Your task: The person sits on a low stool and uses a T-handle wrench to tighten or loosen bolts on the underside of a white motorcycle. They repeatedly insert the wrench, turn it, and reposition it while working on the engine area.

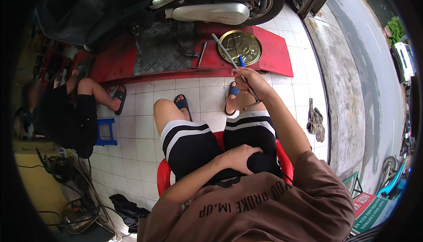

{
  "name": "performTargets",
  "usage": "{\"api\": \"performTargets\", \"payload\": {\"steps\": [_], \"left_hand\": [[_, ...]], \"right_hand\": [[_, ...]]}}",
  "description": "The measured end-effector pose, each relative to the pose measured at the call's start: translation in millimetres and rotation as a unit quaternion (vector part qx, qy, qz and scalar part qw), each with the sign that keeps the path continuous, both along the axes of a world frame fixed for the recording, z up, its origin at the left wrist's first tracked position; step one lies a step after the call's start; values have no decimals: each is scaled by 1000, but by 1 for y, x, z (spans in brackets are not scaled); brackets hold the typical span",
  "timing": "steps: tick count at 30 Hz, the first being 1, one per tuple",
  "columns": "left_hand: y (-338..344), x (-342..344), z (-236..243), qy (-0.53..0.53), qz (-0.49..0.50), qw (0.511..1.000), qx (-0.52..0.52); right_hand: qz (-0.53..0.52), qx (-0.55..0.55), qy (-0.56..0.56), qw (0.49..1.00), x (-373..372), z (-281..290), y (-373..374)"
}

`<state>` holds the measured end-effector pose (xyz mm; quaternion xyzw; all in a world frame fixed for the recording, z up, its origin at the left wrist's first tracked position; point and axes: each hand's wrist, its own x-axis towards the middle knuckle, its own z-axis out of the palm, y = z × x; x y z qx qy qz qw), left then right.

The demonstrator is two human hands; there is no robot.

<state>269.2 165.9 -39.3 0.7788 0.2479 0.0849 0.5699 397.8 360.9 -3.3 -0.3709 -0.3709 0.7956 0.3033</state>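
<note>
My right hand [253,84] is closed around a long T-handle wrench [224,49], held out ahead of my knees. Its crossbar sticks out below my fist, and the shaft points up and left across the edge of a round gold tray [251,44]. A tool with a blue handle [241,61] lies at the tray's near edge, just beyond my fist. My left hand [240,158] lies across my lap on the black shorts, fingers stretched out and holding no tool.
The tray sits on a red platform [275,57] under a parked scooter [211,13]; a slim metal tool [202,53] lies there too. A person [66,114] sits at left near a blue stool [105,132]. A grey rag [315,121] lies on the tiled floor.
</note>
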Motion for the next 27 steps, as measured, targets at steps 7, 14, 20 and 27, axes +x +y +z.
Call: {"api": "performTargets", "payload": {"steps": [7, 14, 20, 27], "left_hand": [[26, -24, 9, 19, 20, 999, 34], [86, -41, -14, -12, -105, 991, -85], [192, -94, -5, 212, -69, 975, -15], [266, -153, -18, 99, 485, 863, 96]], "right_hand": [[-100, -39, -107, 988, -37, -62, 75], [-99, -90, -174, 976, -96, -107, 144], [-100, -88, -161, 978, -98, -138, 156], [-81, -62, -155, 983, -101, -125, 163]]}}
